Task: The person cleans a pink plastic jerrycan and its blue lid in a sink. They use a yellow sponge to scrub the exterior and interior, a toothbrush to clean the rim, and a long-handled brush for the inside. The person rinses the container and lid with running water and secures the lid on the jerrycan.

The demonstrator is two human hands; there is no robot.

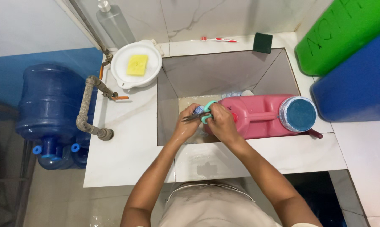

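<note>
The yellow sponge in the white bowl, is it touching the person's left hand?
Apart. The head view shows the yellow sponge lying in the white bowl on the counter, while the left hand is over the sink.

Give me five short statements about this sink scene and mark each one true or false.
1. The right hand holds scissors with teal handles. True.
2. The pink jug stands upright on the counter. False: it lies on its side across the sink.
3. A yellow sponge lies in the white bowl. True.
4. The toothbrush lies inside the sink. False: it rests on the ledge behind the sink.
5. The left hand rests flat on the counter. False: it is over the sink, by the scissors.
</note>
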